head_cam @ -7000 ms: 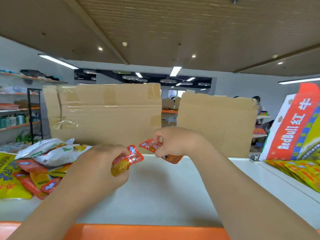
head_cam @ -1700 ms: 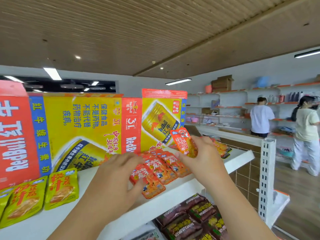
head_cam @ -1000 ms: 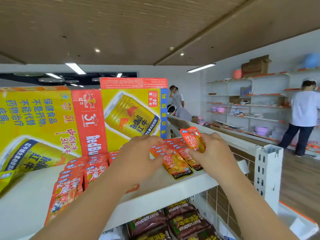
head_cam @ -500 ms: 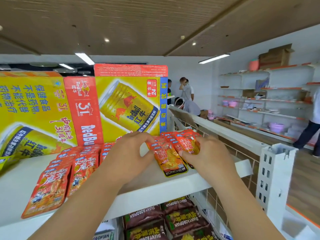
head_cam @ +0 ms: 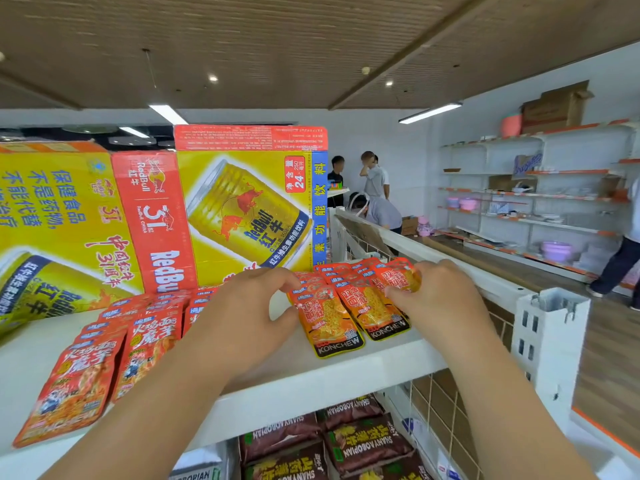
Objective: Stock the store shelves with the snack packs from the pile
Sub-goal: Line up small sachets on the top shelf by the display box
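Now, up on the white shelf (head_cam: 311,382), the action is all among the orange-red packs. A snack pack (head_cam: 403,277) is pinched in the right hand (head_cam: 446,299) — fingers curled over it, thumb beneath — and it is held tilted just above the back of the rightmost row (head_cam: 377,313), whose packs are overlapped like tiles, the nearest one marked KONCHEW. The left hand (head_cam: 249,306) is curled too, its fingertips set at the top edge of the neighbouring row's front pack (head_cam: 329,327); whether that pack is actually gripped cannot be told. Further left, more rows of red packs (head_cam: 104,368) are laid out on the same shelf, running front to back. Behind everything, Red Bull cartons (head_cam: 249,202) are stood along the back. Lower down, brown packs (head_cam: 363,441) are stacked — and a white slotted post (head_cam: 550,341) is seen at the shelf's right end.
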`<control>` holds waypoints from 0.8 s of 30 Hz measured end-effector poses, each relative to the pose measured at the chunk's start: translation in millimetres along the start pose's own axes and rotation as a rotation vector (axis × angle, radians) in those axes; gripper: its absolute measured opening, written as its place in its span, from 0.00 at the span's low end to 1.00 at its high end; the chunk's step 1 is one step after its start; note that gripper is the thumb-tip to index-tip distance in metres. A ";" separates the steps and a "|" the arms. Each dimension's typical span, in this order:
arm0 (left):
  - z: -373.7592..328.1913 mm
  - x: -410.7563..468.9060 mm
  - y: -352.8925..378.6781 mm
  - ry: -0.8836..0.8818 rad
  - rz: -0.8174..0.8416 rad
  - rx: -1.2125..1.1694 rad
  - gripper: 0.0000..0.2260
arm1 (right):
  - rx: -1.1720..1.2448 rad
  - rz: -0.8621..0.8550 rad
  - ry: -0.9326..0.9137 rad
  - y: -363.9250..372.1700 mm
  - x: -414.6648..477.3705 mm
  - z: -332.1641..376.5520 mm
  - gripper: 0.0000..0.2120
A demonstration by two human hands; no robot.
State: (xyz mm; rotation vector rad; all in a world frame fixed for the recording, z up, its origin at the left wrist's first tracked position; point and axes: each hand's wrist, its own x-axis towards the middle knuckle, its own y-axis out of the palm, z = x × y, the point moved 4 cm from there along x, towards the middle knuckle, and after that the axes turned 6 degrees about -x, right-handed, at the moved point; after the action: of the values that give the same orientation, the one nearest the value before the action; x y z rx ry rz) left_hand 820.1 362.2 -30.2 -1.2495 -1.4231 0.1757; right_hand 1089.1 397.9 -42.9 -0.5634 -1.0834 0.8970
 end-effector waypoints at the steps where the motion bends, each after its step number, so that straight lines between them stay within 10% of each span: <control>1: -1.2 -0.1 0.5 0.006 0.002 0.005 0.16 | -0.013 0.015 0.001 0.1 1.8 -0.8 0.24; 24: -2.7 -3.6 2.1 0.024 0.043 -0.036 0.14 | -0.127 0.144 0.052 18.6 15.6 0.5 0.31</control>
State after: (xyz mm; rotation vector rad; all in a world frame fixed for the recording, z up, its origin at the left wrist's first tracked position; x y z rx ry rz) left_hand 822.5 358.9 -33.2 -1.3084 -1.3852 0.1639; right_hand 1085.2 421.0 -49.1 -0.7742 -1.0676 0.9377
